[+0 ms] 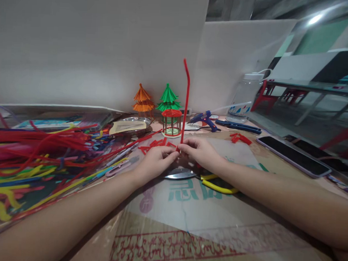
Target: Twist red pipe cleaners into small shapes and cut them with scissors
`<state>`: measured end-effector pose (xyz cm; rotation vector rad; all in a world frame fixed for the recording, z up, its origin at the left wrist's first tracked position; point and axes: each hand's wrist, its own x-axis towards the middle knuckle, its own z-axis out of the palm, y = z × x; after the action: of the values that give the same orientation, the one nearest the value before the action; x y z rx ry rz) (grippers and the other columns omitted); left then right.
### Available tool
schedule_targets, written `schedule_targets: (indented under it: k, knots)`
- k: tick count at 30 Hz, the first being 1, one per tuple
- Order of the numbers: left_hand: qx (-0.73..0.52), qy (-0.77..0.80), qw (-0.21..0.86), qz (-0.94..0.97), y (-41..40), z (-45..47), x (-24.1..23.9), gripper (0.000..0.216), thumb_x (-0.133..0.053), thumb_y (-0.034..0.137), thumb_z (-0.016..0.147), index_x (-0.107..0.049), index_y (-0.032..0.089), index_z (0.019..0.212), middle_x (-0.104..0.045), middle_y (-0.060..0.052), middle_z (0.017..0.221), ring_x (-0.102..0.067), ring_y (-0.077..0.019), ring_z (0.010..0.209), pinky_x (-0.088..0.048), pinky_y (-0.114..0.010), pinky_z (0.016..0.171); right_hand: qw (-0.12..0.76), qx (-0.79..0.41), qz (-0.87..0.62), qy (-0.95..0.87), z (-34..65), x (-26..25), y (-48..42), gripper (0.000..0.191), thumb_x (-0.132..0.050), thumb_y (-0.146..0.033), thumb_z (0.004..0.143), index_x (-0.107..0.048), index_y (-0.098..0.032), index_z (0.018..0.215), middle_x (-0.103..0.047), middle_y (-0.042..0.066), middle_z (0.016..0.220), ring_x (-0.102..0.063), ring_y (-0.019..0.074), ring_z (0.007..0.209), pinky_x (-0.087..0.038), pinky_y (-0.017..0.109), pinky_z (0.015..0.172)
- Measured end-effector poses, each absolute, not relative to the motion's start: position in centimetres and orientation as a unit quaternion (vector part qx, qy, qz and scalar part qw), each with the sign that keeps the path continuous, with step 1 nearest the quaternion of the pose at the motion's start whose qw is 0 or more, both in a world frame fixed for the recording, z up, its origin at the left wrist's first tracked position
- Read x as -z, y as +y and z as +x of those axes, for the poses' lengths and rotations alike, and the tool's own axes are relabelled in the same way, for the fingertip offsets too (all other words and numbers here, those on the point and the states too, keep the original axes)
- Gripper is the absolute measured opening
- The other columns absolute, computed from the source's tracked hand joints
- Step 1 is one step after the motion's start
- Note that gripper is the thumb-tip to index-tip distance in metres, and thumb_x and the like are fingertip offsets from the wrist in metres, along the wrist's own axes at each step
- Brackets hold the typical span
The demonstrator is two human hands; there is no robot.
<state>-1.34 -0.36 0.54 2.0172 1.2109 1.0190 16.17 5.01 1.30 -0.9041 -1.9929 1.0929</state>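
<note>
A long red pipe cleaner [187,96] stands nearly upright, its top bent to the left. My right hand [200,151] pinches it near its lower end. Close against it, my left hand [158,160] has thumb and fingers pressed together at the bottom end, which the fingers partly hide. Short red pipe cleaner pieces [156,144] lie just behind my left hand. Beyond the hands stands a small round frame with a red top [171,124]. Below the hands shows a shiny metal object [180,174], and a tool's yellow handle [219,187] sticks out under my right forearm.
Green [168,97] and orange [142,99] tiered pagoda roofs stand at the back. A blue glue gun [205,119], a blue cutter [239,126], a clear bottle [241,97] and a phone [292,155] are to the right. Many coloured pipe cleaners [34,151] heap up on the left.
</note>
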Motion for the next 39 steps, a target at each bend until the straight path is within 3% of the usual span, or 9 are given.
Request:
schedule_targets:
  k: [9,17,21,24,28,39]
  knots:
    - [-0.396,0.490,0.323,0.706,-0.15,-1.31,-0.09,0.033,-0.051,0.040,0.090,-0.068,0.014,0.077,-0.067,-0.002,0.068,-0.057,-0.0126,0.060,-0.040,-0.020,0.054,0.312,-0.459,-0.365,-0.747,16.25,-1.11,5.15,0.021,-0.057,-0.032,0.080,-0.070,-0.015,0.082,-0.061,-0.001,0.061,-0.049,0.0097,0.048,-0.036,0.021,0.042]
    - [-0.383,0.460,0.330,0.730,-0.23,-1.36,-0.22,0.033,-0.051,0.040,0.090,-0.068,0.014,0.079,-0.067,-0.002,0.075,-0.057,-0.0132,0.065,-0.041,-0.021,0.058,0.320,-0.484,-0.368,-0.727,16.15,-0.90,5.18,0.017,-0.063,-0.034,0.077,-0.063,-0.018,0.076,-0.058,-0.004,0.057,-0.050,0.0096,0.046,-0.036,0.020,0.040]
    - [-0.414,0.433,0.435,0.672,0.16,-1.45,0.02,0.035,-0.050,0.043,0.089,-0.066,0.014,0.081,-0.066,-0.003,0.074,-0.054,-0.0125,0.060,-0.039,-0.022,0.052,0.341,-0.484,-0.347,-0.728,16.19,-0.80,5.39,0.021,-0.065,-0.038,0.077,-0.061,-0.017,0.074,-0.059,-0.003,0.060,-0.053,0.0100,0.051,-0.039,0.021,0.047]
    - [-0.429,0.421,0.491,0.630,0.38,-1.58,-0.06,0.027,-0.052,0.036,0.085,-0.066,0.014,0.079,-0.068,-0.005,0.076,-0.061,-0.0151,0.067,-0.045,-0.023,0.060,0.338,-0.491,-0.344,-0.726,16.26,-0.74,5.54,0.023,-0.065,-0.039,0.077,-0.062,-0.017,0.077,-0.062,-0.002,0.062,-0.055,0.0106,0.054,-0.041,0.022,0.050]
    - [-0.404,0.432,0.430,0.682,0.34,-1.59,-0.39,0.015,-0.059,0.022,0.077,-0.069,0.013,0.084,-0.071,-0.006,0.086,-0.065,-0.0179,0.082,-0.048,-0.026,0.076,0.334,-0.500,-0.337,-0.725,16.35,-0.72,5.62,0.022,-0.063,-0.038,0.080,-0.062,-0.016,0.078,-0.062,-0.002,0.064,-0.054,0.0098,0.054,-0.041,0.021,0.050]
    - [-0.415,0.458,0.371,0.693,-0.30,-1.45,0.11,0.021,-0.063,0.033,0.083,-0.071,0.014,0.085,-0.071,-0.003,0.078,-0.064,-0.0148,0.070,-0.048,-0.022,0.063,0.321,-0.497,-0.337,-0.733,16.37,-0.89,5.12,0.024,-0.063,-0.040,0.080,-0.061,-0.016,0.077,-0.055,-0.005,0.057,-0.047,0.0079,0.045,-0.037,0.020,0.043]
